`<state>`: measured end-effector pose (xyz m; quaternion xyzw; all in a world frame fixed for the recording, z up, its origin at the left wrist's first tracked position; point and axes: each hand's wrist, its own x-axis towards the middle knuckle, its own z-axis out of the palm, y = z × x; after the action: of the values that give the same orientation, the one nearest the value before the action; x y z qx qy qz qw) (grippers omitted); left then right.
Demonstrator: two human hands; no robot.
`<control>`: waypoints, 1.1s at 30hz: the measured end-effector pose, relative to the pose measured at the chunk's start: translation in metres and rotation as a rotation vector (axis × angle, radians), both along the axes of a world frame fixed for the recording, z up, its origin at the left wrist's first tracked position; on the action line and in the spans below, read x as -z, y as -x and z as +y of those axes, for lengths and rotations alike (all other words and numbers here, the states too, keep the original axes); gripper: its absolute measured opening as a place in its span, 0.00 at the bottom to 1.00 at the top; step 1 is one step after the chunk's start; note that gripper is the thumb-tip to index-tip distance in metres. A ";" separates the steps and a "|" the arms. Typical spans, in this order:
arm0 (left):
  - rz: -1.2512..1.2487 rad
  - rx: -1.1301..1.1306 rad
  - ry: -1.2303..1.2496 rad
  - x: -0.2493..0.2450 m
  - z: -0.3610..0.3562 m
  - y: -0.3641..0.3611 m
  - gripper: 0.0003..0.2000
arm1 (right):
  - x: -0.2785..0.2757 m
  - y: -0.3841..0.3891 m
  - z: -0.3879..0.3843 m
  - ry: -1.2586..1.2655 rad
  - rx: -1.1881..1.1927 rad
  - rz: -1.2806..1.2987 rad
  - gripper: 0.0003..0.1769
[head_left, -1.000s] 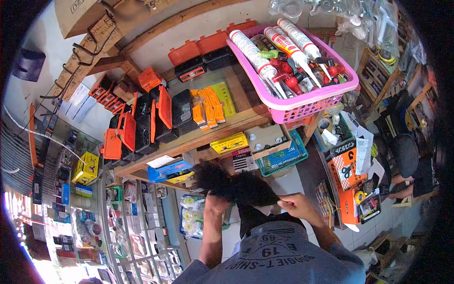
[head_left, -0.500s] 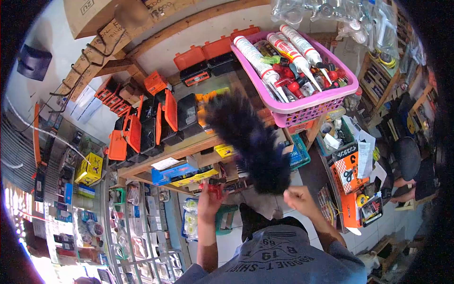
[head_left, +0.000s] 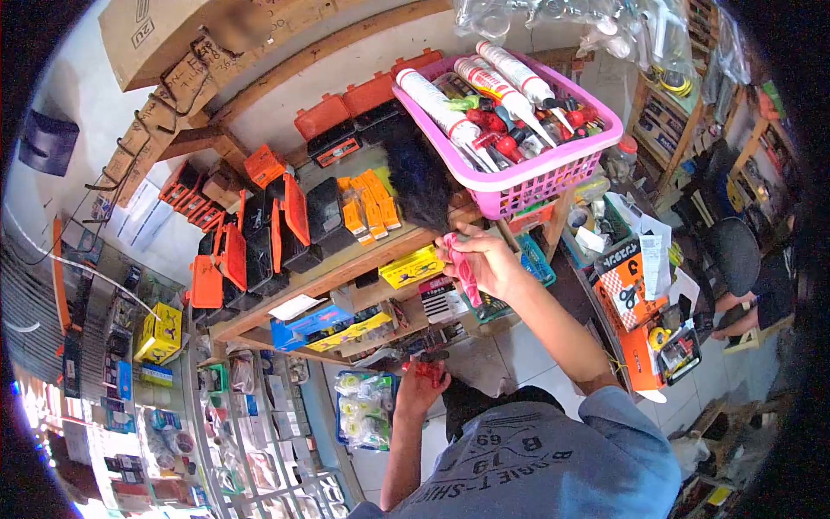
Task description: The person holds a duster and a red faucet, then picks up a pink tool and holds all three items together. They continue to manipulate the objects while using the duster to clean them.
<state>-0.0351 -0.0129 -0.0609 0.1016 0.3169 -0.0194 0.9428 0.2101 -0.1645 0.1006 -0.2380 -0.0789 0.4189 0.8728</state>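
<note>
My right hand (head_left: pixel 494 264) is closed around the pink handle (head_left: pixel 462 270) of a duster. Its dark fluffy head (head_left: pixel 418 177) lies over the wooden shelf, between small orange-yellow boxes (head_left: pixel 370 204) and the pink basket (head_left: pixel 553 180). Lower down, near the shelf's front, my left hand (head_left: pixel 418 396) is closed on a red object (head_left: pixel 424 370) with a dark end; its kind is not clear. White sealant tubes (head_left: pixel 441 108) and red-capped bottles fill the basket, which stands just beyond my right hand.
Black cases with orange lids (head_left: pixel 292 212) line the shelf (head_left: pixel 303 290) on the left. Below it are a blue-and-yellow box (head_left: pixel 333 324) and a yellow box (head_left: pixel 411 266). A blue crate (head_left: pixel 365 406) of packets stands on the floor. Another person's arm (head_left: pixel 735 313) shows at right.
My right hand has moved up and forward, carrying the duster head from in front of the shelf onto it beside the basket. My left hand has moved lower and right, still holding the red object.
</note>
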 end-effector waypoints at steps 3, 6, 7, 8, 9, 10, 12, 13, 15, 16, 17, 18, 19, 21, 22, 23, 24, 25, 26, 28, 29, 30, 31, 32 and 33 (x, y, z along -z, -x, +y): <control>-0.035 -0.005 0.024 0.002 -0.003 0.010 0.17 | 0.013 0.000 0.006 -0.049 0.011 -0.027 0.12; -0.115 -0.012 0.130 0.015 0.005 0.018 0.16 | 0.030 0.003 0.003 -0.055 -0.009 0.097 0.04; -0.093 0.004 0.133 0.017 0.009 0.020 0.16 | 0.034 0.003 0.000 -0.060 -0.007 0.114 0.06; -0.067 -0.002 0.068 0.017 0.012 0.020 0.16 | 0.038 0.003 -0.002 -0.052 -0.020 0.078 0.08; -0.045 -0.010 0.001 0.017 0.014 0.018 0.16 | 0.043 0.005 -0.003 -0.046 -0.036 0.039 0.10; -0.012 -0.035 0.070 0.002 0.011 0.013 0.16 | 0.047 0.007 -0.003 -0.025 -0.028 -0.012 0.13; -0.045 0.006 0.045 0.000 0.012 0.009 0.14 | 0.053 0.011 0.000 0.015 -0.011 -0.094 0.18; -0.089 0.036 0.026 -0.002 0.013 0.005 0.13 | 0.056 0.013 -0.002 0.009 0.002 -0.088 0.18; -0.077 0.069 -0.012 -0.007 0.010 -0.004 0.14 | 0.062 0.018 -0.006 -0.101 -0.047 0.062 0.19; -0.070 0.088 -0.041 -0.011 0.007 -0.008 0.15 | 0.073 0.019 -0.009 -0.138 -0.075 0.102 0.21; -0.063 0.097 -0.042 -0.015 0.004 -0.014 0.15 | 0.085 0.021 -0.011 -0.140 -0.065 0.109 0.21; -0.075 0.106 -0.076 -0.020 -0.002 -0.021 0.15 | 0.095 0.025 -0.015 -0.068 -0.015 0.088 0.22; -0.083 0.116 -0.106 -0.021 -0.007 -0.023 0.15 | 0.106 0.032 -0.021 0.008 0.034 0.073 0.23; -0.053 0.166 -0.147 -0.008 -0.008 -0.026 0.13 | 0.130 0.050 -0.031 0.476 0.115 -0.120 0.19; -0.043 0.209 -0.196 -0.003 -0.008 -0.029 0.12 | 0.151 0.060 -0.037 0.567 0.038 -0.241 0.18; -0.031 0.221 -0.195 -0.003 -0.012 -0.033 0.12 | 0.169 0.072 -0.045 0.655 -0.043 -0.360 0.17; 0.001 0.265 -0.441 -0.002 -0.021 -0.038 0.10 | 0.171 0.087 -0.053 0.655 -0.038 -0.344 0.17; 0.030 0.309 -0.686 0.000 -0.030 -0.043 0.08 | 0.167 0.102 -0.061 0.643 -0.138 -0.347 0.17; 0.040 0.322 -0.683 0.003 -0.036 -0.048 0.08 | 0.166 0.115 -0.069 0.630 -0.238 -0.349 0.16; 0.005 0.423 -0.882 0.008 -0.049 -0.056 0.07 | 0.197 0.132 -0.076 0.622 -0.182 -0.368 0.17; 0.014 0.432 -0.880 0.010 -0.056 -0.061 0.07 | 0.212 0.138 -0.079 0.616 -0.128 -0.408 0.17; 0.020 0.482 -0.982 0.007 -0.064 -0.067 0.09 | 0.214 0.141 -0.082 0.675 -0.055 -0.437 0.18; 0.024 0.531 -1.084 0.006 -0.070 -0.073 0.10 | 0.216 0.141 -0.086 0.677 -0.056 -0.431 0.18; -0.033 0.544 -1.086 0.011 -0.072 -0.080 0.10 | 0.218 0.138 -0.091 0.667 0.025 -0.410 0.18; -0.032 0.550 -1.085 0.014 -0.073 -0.089 0.10 | 0.219 0.135 -0.094 0.655 0.109 -0.386 0.18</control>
<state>0.0537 -0.0860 -0.0748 0.6460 0.2297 -0.0963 0.7216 0.0752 -0.2585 -0.1182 -0.5825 -0.0912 0.3223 0.7406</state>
